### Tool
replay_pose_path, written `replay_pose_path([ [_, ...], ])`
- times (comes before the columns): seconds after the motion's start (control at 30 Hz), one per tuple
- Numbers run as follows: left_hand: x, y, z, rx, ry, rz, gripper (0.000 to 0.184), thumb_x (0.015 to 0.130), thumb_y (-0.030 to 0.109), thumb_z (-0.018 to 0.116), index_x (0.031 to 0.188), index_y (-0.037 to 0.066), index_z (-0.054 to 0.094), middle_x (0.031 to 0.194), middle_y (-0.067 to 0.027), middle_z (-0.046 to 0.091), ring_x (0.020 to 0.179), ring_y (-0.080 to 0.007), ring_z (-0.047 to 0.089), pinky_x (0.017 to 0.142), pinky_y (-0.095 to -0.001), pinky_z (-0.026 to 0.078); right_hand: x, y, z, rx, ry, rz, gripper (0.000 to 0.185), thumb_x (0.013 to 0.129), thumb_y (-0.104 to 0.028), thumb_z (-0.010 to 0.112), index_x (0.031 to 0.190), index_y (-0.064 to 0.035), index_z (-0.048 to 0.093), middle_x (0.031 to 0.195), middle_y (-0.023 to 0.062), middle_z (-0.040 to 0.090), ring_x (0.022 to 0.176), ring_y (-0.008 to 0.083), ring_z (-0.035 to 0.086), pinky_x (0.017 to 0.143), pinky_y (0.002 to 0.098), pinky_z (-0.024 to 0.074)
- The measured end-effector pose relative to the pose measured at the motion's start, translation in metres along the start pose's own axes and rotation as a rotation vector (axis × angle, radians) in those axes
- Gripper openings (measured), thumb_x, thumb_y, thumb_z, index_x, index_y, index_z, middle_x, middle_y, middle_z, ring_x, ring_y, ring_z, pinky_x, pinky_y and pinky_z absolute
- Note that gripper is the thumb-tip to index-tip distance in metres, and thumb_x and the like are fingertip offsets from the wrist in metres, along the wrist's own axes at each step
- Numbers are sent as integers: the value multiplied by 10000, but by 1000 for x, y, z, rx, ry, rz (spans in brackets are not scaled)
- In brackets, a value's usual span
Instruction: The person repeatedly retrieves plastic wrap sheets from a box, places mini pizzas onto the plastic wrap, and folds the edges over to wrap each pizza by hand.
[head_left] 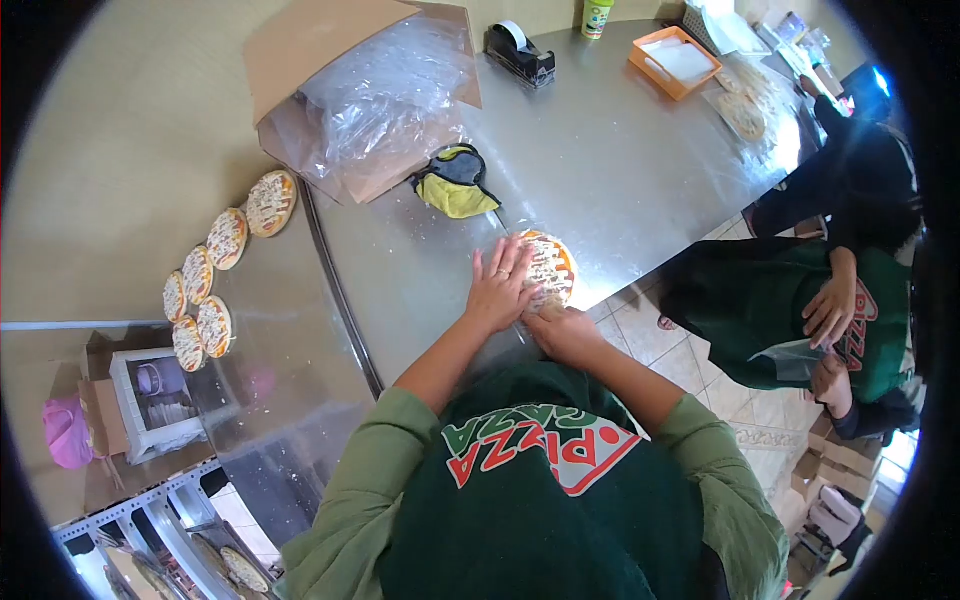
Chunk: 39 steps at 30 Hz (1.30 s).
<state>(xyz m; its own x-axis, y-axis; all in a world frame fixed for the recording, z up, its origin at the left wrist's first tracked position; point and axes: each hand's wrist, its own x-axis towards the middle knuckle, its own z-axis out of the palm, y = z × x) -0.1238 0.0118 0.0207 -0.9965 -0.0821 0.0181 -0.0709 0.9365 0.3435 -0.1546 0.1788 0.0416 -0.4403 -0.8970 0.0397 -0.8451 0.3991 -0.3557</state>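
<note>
A small pizza [555,265] topped with white shredded cheese and orange-red sauce lies on the metal table in front of me, close to its right edge. My left hand [500,285] rests flat on its left side, fingers spread, with a ring on one finger. At the pizza's near edge is my right hand [566,333], its fingers curled together. What those fingers pinch is hidden; clear plastic may be around the pizza, but I cannot tell. Beyond my left hand sits a yellow and grey cloth item [457,183].
A cardboard box [285,65] holds clear plastic bags [385,85]. Several pizzas [228,238] line the left table. At the back stand a tape dispenser [521,57] and an orange tray [640,62]. Co-workers [780,300] stand at right; one handles clear plastic. Bagged pizzas [742,115] lie far right.
</note>
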Motion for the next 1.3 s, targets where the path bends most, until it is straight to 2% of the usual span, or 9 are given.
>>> replay_pose_path([
  [0.2, -45, 3, 44, -999, 462, -606, 610, 892, 227, 479, 1362, -12, 172, 1385, -226, 219, 1283, -312, 242, 1052, -388, 197, 37, 75, -8, 140, 380, 520, 308, 769, -281, 600, 955, -37, 572, 822, 157, 585, 797, 323, 585, 718, 400, 473],
  [0.33, -27, 33, 30, -1444, 536, -818, 571, 920, 172, 416, 1363, -26, 115, 1327, -164, 310, 1210, -224, 343, 1016, -318, 283, 72, 90, -11, 613, -69, 622, 485, 755, -359, 630, 1064, -5, 509, 911, 192, 594, 863, 325, 587, 757, 384, 462],
  [0.47, 19, 40, 38, -1439, 439, -734, 391, 878, 162, 499, 1228, 27, 390, 1177, -141, 480, 1093, -235, 458, 946, -326, 361, 74, 100, -22, 826, 170, 672, 576, 724, -370, 684, 1054, 45, 460, 910, 197, 597, 860, 275, 594, 737, 358, 474],
  [0.57, 52, 28, -1, -718, 337, -268, 246, 853, 119, 526, 1085, 37, 534, 1116, -128, 536, 1055, -251, 505, 917, -343, 385, 60, 179, -16, 1133, 261, 738, 437, 758, -220, 682, 1026, 32, 446, 830, 117, 605, 677, 138, 607, 513, 249, 487],
  [0.7, 84, -37, -110, -89, 740, 48, 97, 794, 64, 584, 887, 36, 579, 985, -126, 593, 964, -295, 548, 842, -393, 425, 35, 284, -34, 804, 414, 884, 503, 753, -293, 675, 1059, 59, 488, 821, 114, 618, 679, 161, 597, 561, 277, 482],
  [0.77, 87, -65, -164, -22, 801, -96, 100, 791, 80, 573, 879, 31, 567, 961, -131, 592, 956, -310, 540, 833, -397, 426, 24, 324, -41, 476, 443, 822, 509, 761, -293, 659, 1116, 26, 483, 904, 160, 601, 835, 233, 592, 712, 342, 479],
  [0.87, 98, -105, -196, -236, 802, -402, 152, 786, 102, 573, 916, 24, 561, 957, -157, 583, 944, -340, 538, 824, -412, 428, 32, 299, -73, -87, 600, 809, 458, 777, -232, 630, 1154, -18, 482, 1050, 180, 547, 1014, 299, 511, 862, 391, 411],
  [1.0, 110, -139, -170, 162, 604, -331, 196, 798, 146, 583, 940, 14, 552, 909, -171, 602, 894, -349, 569, 762, -411, 452, 73, 239, -85, 111, 670, 449, 412, 754, -106, 618, 1141, -39, 493, 1142, 189, 476, 1107, 355, 418, 946, 423, 335],
  [1.3, 95, -147, -158, -513, 897, -297, 226, 841, 221, 550, 957, 27, 540, 906, -108, 595, 863, -257, 575, 782, -365, 453, 172, 7, -126, 742, 545, -71, 374, 797, -118, 619, 1150, -60, 509, 1137, 127, 509, 1030, 251, 516, 859, 346, 426],
])
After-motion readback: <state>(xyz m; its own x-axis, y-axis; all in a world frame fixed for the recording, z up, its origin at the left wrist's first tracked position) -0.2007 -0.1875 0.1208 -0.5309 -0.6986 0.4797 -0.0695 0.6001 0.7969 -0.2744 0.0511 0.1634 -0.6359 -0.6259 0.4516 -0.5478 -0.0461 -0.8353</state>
